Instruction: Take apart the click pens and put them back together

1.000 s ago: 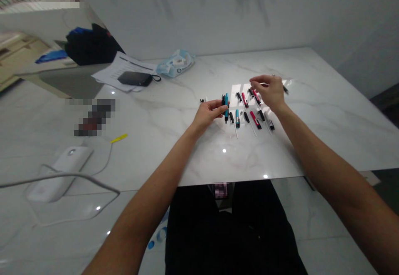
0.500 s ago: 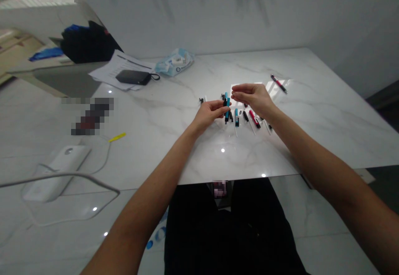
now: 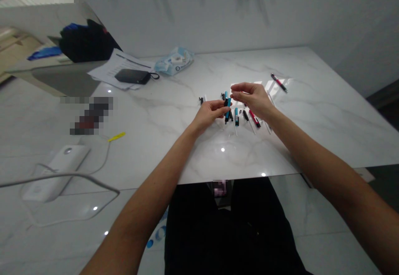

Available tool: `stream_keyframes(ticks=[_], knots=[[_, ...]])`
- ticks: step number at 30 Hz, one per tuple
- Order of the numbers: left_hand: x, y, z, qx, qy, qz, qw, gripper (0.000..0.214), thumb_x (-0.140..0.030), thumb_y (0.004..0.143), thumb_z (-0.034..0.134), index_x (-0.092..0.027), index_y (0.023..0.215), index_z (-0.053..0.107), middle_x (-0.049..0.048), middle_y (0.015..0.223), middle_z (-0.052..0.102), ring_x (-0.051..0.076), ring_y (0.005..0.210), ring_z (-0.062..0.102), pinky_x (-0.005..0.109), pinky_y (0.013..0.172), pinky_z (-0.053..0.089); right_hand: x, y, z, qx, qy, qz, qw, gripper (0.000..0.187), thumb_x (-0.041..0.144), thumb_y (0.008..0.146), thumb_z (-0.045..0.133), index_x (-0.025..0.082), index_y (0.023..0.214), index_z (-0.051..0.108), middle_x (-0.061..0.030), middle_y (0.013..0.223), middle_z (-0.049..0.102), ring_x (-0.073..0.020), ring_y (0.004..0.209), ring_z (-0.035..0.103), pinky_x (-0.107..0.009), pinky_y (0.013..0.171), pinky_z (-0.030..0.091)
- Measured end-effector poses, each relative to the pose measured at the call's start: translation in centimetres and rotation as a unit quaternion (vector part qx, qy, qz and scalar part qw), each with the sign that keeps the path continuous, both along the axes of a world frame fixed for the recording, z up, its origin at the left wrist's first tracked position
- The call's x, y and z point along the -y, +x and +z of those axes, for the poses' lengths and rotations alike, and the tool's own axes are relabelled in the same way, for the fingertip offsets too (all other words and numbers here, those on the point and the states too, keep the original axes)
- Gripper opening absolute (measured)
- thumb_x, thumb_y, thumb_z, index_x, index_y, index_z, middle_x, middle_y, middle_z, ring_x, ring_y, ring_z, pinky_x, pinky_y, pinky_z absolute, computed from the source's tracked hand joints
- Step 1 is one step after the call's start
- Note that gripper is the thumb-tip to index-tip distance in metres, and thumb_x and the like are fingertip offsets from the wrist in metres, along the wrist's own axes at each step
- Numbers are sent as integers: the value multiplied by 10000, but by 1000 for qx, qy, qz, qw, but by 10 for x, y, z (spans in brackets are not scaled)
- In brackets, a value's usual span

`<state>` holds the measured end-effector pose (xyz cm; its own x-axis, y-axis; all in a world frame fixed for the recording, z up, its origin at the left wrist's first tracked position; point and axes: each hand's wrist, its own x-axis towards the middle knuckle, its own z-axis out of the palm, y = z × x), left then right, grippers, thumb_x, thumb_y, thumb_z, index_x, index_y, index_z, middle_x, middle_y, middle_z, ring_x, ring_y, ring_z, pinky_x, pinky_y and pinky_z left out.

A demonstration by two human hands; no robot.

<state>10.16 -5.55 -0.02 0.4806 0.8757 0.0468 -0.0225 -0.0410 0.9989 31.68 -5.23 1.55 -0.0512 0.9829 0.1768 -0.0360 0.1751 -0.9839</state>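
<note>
My left hand [image 3: 208, 113] is closed, thumb and fingers pinching a blue and black pen barrel [image 3: 228, 105] that stands nearly upright above the table. Just right of the barrel's top, my right hand [image 3: 254, 98] has its thumb and fingertips drawn together; whatever they hold is too small to make out. Loose pen parts lie beneath and between the hands: a blue barrel piece [image 3: 237, 117], a black piece [image 3: 245, 115], a red barrel piece [image 3: 254, 119] and thin white refills [image 3: 252, 127]. Some parts are hidden behind my hands.
A red and black pen [image 3: 279, 83] lies at the back right of the marble table [image 3: 327, 121]. To the left are papers [image 3: 107, 73], a black pouch-like item with a strap [image 3: 132, 76], a wipes packet [image 3: 175, 62], and a white device [image 3: 57, 173] with a cable [image 3: 93, 178].
My right hand has shifted very slightly, staying close to the barrel's top. The left hand still holds the blue and black barrel in nearly the same place.
</note>
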Motion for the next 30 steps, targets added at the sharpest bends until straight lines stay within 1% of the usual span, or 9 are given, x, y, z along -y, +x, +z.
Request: stream_keyframes(ticks=[3, 6, 8, 11, 15, 18, 20, 25, 30], knots=[[0, 0, 0, -2, 2, 4, 1000, 415, -418, 800, 876, -153, 1118, 840, 87, 1032, 802, 142, 851, 677, 295, 796, 515, 1, 1, 0, -15, -14, 4, 1000, 513, 440, 653, 1022, 216, 1077, 840, -78, 1094, 815, -256, 1094, 760, -471, 1040, 636], [1, 0, 1, 0, 7, 10, 1000, 423, -419, 795, 880, -154, 1123, 841, 92, 1048, 805, 145, 859, 680, 295, 796, 516, 1, 3, 2, -52, -34, 15, 998, 547, 481, 645, 1037, 213, 1081, 842, -81, 1067, 815, -246, 1066, 767, -451, 1034, 646], [1, 0, 1, -2, 7, 12, 1000, 419, -419, 797, 879, -156, 1122, 842, 93, 1056, 807, 147, 867, 682, 296, 800, 519, 0, 5, 2, -61, -49, 28, 997, 554, 531, 655, 1031, 218, 1073, 845, -73, 1030, 807, -232, 1031, 765, -429, 1011, 655], [2, 1, 2, -5, 7, 11, 1000, 411, -416, 795, 880, -157, 1112, 843, 94, 1064, 807, 148, 871, 683, 297, 802, 522, -1, 8, 1, -45, -59, 47, 996, 554, 585, 681, 1009, 236, 1081, 849, -38, 962, 778, -191, 962, 741, -386, 978, 653], [3, 1, 3, -8, 7, 5, 1000, 423, -422, 793, 882, -154, 1118, 844, 97, 1068, 807, 151, 875, 682, 300, 803, 521, 0, 5, 0, -42, -33, 45, 998, 496, 587, 705, 995, 255, 1039, 840, -9, 928, 754, -161, 913, 714, -358, 945, 632], [4, 0, 5, -11, 8, 4, 1000, 406, -417, 798, 881, -161, 1112, 848, 96, 1068, 810, 153, 878, 686, 299, 802, 518, 2, 1, 1, -35, -9, 51, 998, 473, 551, 711, 998, 257, 1035, 819, -23, 974, 776, -178, 927, 733, -370, 923, 628], [5, 0, 5, -14, 7, 4, 1000, 402, -414, 799, 881, -167, 1114, 850, 96, 1075, 812, 157, 884, 691, 298, 799, 517, 4, -1, 4, -13, -1, 51, 999, 467, 536, 707, 996, 250, 1019, 800, -31, 970, 783, -192, 917, 745, -383, 906, 633], [4, 0, 5, -11, 8, 9, 1000, 412, -419, 803, 872, -169, 1130, 853, 98, 1073, 813, 157, 873, 690, 298, 790, 513, 8, -1, 10, 44, 15, 18, 999, 378, 472, 744, 963, 228, 962, 774, -49, 938, 788, -216, 917, 761, -410, 911, 643], [3, -1, 4, -15, 17, 9, 1000, 423, -441, 781, 896, -172, 1106, 860, 98, 1079, 818, 165, 881, 689, 299, 789, 517, 7, 3, 12, 63, 23, 51, 996, 367, 500, 756, 945, 218, 924, 779, -53, 898, 792, -219, 881, 766, -431, 901, 653]])
